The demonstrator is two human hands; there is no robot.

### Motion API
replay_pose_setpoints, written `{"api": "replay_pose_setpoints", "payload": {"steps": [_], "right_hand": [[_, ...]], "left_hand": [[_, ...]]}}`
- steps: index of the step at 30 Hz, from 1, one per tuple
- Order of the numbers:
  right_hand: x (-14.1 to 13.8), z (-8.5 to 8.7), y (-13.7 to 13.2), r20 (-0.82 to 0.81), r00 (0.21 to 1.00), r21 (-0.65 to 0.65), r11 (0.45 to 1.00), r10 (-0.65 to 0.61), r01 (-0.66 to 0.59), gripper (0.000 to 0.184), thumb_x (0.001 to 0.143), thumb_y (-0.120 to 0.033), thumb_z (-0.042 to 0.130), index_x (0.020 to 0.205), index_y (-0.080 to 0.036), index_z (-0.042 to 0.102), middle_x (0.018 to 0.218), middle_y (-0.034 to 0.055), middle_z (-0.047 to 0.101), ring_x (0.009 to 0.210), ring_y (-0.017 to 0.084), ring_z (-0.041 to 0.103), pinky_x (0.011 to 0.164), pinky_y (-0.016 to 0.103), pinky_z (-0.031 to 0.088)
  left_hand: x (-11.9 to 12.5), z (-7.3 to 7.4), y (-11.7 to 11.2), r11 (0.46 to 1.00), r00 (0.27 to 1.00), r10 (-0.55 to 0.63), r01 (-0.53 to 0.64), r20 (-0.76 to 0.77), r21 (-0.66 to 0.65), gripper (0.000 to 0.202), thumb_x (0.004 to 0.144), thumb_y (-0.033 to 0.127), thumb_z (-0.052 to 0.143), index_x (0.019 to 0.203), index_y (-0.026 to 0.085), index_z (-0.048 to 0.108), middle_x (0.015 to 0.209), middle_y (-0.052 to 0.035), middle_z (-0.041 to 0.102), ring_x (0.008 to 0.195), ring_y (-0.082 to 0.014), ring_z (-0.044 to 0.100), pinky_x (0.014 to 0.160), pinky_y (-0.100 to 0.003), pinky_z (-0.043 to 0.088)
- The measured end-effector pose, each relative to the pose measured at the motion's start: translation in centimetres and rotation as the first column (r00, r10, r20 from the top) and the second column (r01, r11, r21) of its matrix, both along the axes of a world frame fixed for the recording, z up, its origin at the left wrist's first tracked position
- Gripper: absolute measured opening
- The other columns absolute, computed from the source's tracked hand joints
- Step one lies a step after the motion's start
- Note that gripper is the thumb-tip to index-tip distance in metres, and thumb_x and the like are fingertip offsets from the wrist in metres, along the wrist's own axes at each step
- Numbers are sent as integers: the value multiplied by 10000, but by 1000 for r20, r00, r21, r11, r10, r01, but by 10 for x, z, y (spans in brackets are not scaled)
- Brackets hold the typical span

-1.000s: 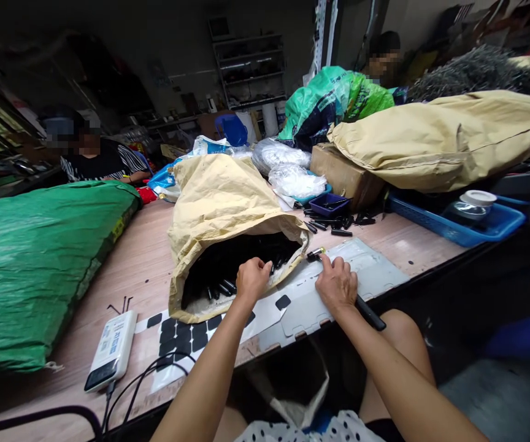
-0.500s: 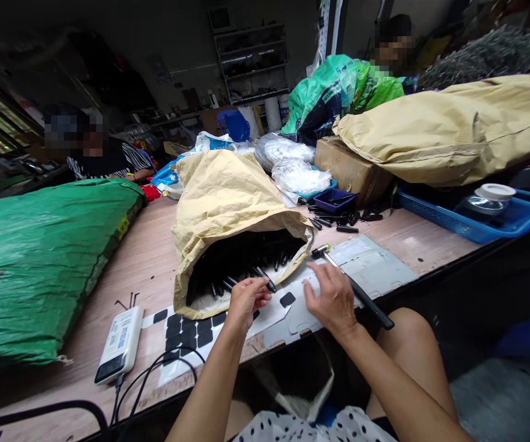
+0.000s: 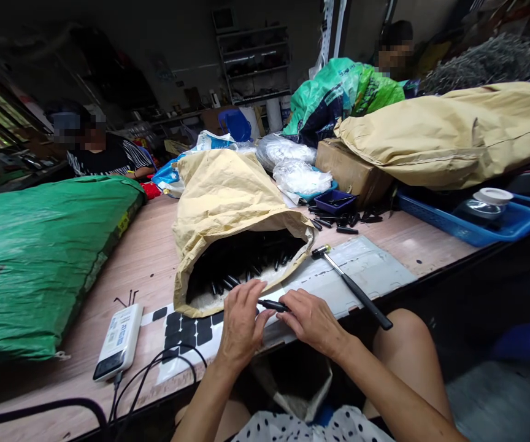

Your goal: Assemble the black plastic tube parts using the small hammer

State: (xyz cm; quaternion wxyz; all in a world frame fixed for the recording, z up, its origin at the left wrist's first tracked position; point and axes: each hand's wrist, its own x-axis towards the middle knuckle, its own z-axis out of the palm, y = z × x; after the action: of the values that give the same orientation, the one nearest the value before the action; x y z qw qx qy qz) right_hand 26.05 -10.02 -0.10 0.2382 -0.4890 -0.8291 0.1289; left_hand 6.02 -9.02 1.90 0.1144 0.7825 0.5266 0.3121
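Note:
Between my two hands a slim black pen-like piece point(image 3: 273, 305) lies nearly level, just in front of the sack's mouth. My right hand point(image 3: 313, 322) pinches its right end between thumb and fingers. My left hand point(image 3: 241, 319) has its fingers and thumb closed around the left end. Behind the hands, an open tan paper sack point(image 3: 228, 190) lies on its side, with many similar black pieces point(image 3: 232, 279) inside. To the right of my right hand, a small hammer point(image 3: 354, 288) with a black handle rests across a grey sheet point(image 3: 380, 264).
A white power bank point(image 3: 120, 344) with cables and a sheet of black square stickers point(image 3: 186, 334) lie at left. A big green sack point(image 3: 53, 258) fills the left side. Loose black pieces, a purple tray point(image 3: 334, 202) and a blue basket point(image 3: 467, 227) stand right. Two people sit beyond.
My right hand has moved left, away from the hammer, and now grips the piece. The piece has come slightly lower and turned more level, with both hands on it.

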Motion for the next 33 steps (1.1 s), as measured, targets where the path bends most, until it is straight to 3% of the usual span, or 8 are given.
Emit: {"api": "replay_pose_setpoints", "payload": {"steps": [3,6,10,14,19,23,27,33], "right_hand": [[4,4,1,34,999,-22,999,35,-34,105,967,-241,587,1060,-203,616,1000,36,683,941,208,583,799,319,433],[9,7,3,26,998,-50,997,62,-61,145,971,-284,598,1093,-212,628,1013,29,688,951,203,595,821,321,447],[13,8,5,67,993,-41,995,95,-92,194,969,-355,615,1097,-211,641,1001,34,682,950,206,599,815,324,455],[13,5,7,82,993,18,996,90,-92,120,968,-302,614,1015,-195,642,956,42,667,916,201,577,784,324,446],[10,2,7,57,993,108,988,105,-111,86,968,-247,582,908,-193,611,882,42,628,869,201,520,759,327,409],[8,-1,6,28,993,158,981,112,-115,104,944,-203,557,850,-188,599,849,44,610,819,195,490,740,331,384],[10,-2,5,14,995,111,989,96,-97,78,932,-234,595,869,-194,618,862,33,636,818,188,514,747,328,382],[18,2,9,39,989,34,989,144,-145,191,974,-373,597,884,-209,638,836,22,666,820,185,549,736,313,395]], "left_hand": [[-1,4,5,979,957,-202,194,-208,-57,270,956,266,624,1220,286,675,1139,-43,720,1200,-274,529,1077,-475,350],[5,4,7,964,937,-259,237,-233,-117,173,984,268,577,1104,258,701,983,-42,714,1107,-258,543,1015,-456,374],[11,1,3,963,943,-255,229,-212,-141,184,1005,241,522,1110,230,673,1010,-54,688,1073,-248,531,997,-453,370],[16,1,-1,963,941,-240,201,-237,-179,223,1007,228,498,1155,244,665,1011,-52,683,1039,-246,529,982,-456,367],[26,2,-5,987,954,-137,108,-267,-118,178,935,125,530,965,227,673,944,-38,690,1063,-265,527,1002,-483,320],[31,0,-12,997,964,-52,36,-259,-67,193,913,103,523,923,233,665,913,-29,693,1107,-277,528,1004,-494,284],[26,-2,-12,992,963,-95,70,-253,-109,189,933,131,530,968,251,672,960,-16,706,1138,-277,521,1005,-495,273],[18,0,-11,979,947,-171,133,-271,-154,179,981,194,521,1057,258,669,1009,-28,692,1133,-267,509,1032,-500,272]]}}
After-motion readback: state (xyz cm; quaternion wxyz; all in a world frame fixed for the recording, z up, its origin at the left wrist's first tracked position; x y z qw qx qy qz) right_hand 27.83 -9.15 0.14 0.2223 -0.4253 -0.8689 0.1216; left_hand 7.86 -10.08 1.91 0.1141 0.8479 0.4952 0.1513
